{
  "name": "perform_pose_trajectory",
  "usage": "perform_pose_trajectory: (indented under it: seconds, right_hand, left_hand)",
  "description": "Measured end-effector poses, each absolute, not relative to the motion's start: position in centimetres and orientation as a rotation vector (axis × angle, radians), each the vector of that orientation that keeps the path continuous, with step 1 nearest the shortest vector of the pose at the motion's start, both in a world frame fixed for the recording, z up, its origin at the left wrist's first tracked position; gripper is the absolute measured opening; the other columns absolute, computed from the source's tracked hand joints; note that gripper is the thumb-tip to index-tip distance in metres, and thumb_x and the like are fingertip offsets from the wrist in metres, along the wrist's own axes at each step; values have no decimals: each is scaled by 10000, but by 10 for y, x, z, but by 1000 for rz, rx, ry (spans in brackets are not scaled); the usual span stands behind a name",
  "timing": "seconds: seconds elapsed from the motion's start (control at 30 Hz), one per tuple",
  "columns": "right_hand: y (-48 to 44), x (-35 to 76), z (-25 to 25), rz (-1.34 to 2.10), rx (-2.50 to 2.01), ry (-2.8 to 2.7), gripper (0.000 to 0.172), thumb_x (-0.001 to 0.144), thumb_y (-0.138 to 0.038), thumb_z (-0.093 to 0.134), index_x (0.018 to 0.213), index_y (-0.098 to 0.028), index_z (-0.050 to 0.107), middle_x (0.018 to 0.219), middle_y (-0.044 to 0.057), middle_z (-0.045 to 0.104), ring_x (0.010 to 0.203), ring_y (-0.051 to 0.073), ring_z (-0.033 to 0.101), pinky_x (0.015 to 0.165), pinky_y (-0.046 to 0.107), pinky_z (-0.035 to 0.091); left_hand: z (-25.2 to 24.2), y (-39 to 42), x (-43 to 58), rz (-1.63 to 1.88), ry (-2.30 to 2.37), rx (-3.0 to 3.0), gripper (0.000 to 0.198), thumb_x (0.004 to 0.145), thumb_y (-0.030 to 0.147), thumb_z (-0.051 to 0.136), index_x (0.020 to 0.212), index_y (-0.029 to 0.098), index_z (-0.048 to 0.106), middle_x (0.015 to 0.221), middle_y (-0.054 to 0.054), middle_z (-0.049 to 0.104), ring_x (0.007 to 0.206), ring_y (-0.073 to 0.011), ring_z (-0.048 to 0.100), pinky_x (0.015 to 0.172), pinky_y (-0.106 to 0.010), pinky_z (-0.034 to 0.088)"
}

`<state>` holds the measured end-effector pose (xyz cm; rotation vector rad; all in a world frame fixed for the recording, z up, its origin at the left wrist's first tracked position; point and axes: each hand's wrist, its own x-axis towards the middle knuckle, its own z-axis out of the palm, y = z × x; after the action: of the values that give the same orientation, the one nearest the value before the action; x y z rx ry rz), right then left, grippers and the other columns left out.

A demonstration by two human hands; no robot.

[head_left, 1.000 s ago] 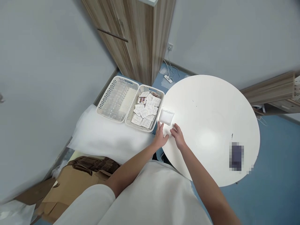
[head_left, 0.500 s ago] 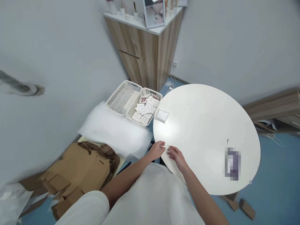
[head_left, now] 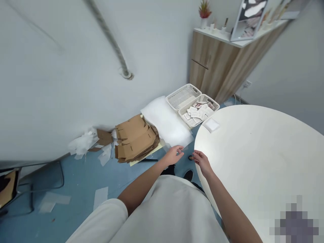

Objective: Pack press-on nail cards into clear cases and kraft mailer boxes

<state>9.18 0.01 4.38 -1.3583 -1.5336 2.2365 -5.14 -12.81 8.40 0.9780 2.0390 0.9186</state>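
My left hand (head_left: 174,156) hangs in the air with its fingers apart and nothing in it, near the lower edge of a stack of white sheets (head_left: 168,121). At the left rim of the round white table (head_left: 253,148), my right hand (head_left: 202,162) is loosely curled, fingers apart, holding nothing. A small white packet (head_left: 211,125) lies on the table beyond it. Behind the sheets stand two white baskets: one (head_left: 184,96) holds clear items, the other (head_left: 199,109) holds many printed cards. Flattened brown cardboard boxes (head_left: 136,138) are stacked left of the sheets.
A wood-grain cabinet (head_left: 215,64) stands in the corner with a framed picture (head_left: 249,20) on top. Crumpled white plastic (head_left: 84,143) and loose sheets (head_left: 101,197) lie on the blue floor. A black-framed chair (head_left: 31,189) is at far left. A blurred, pixelated patch covers the table's lower right.
The view has swung left, showing more floor, the chair and the whole cardboard stack. Both hands remain apart and empty, and my right hand is now at the table's left rim.
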Motion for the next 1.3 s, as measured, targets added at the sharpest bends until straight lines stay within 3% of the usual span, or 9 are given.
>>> perform_pose_trajectory:
  seconds: [0.23,0.47,0.7,0.87,1.03,1.13,1.23,1.3]
  right_hand:
    - [-19,22,58,1933,-968,-2148,442,676,-429,612,1045,-191,565,1001,84,622,837,195,595,731,344,473]
    - [-67,-80,89,1364,-509,-2702,464,732,-332,567,1173,-213,483,1079,79,585,805,173,577,747,333,460]
    - [-100,-131,79,836,-557,-3024,403,746,-234,514,1142,-170,483,1047,108,579,931,224,549,774,323,420]
    - [-102,-138,80,913,-839,-2989,204,807,-212,395,947,-182,539,956,105,608,869,214,570,716,300,403]
    - [-98,-140,85,1306,-951,-2754,253,831,-298,330,982,-194,505,875,57,635,700,160,600,629,270,433]
    - [-103,-135,90,1467,-938,-2597,323,835,-372,327,1051,-189,484,931,66,630,721,162,610,650,290,454]
    - [-118,-123,99,1173,-781,-2583,396,812,-420,404,1116,-174,469,1109,116,575,912,204,575,773,336,434]
    - [-134,-114,102,1028,-546,-2702,348,823,-413,413,1061,-181,518,1050,109,607,942,216,564,798,334,417]
  left_hand:
    - [109,-201,-106,837,2475,950,378,813,359,478,1149,189,512,1131,-86,574,1018,-209,546,866,-332,433]
    - [106,-279,-156,362,2646,756,657,689,599,528,1182,167,489,1143,-122,553,1064,-304,501,839,-373,407]
    - [91,-298,-170,363,2544,869,648,701,605,506,1176,166,472,1122,-119,546,1044,-279,519,821,-342,419]
    - [89,-291,-169,323,2510,929,565,705,591,518,1078,166,522,1061,-116,559,1021,-277,530,807,-341,426]
    - [89,-293,-172,413,2549,990,368,830,442,412,1025,166,559,1039,-115,575,981,-243,551,818,-334,426]
    - [91,-295,-177,456,2541,1026,314,886,315,306,940,177,583,952,-108,614,892,-228,592,779,-344,439]
    - [93,-295,-181,452,2543,984,292,882,261,311,879,163,586,872,-121,637,842,-250,612,755,-377,444]
    - [94,-294,-183,461,2541,969,269,873,244,330,868,151,583,864,-138,640,851,-264,614,762,-393,439]
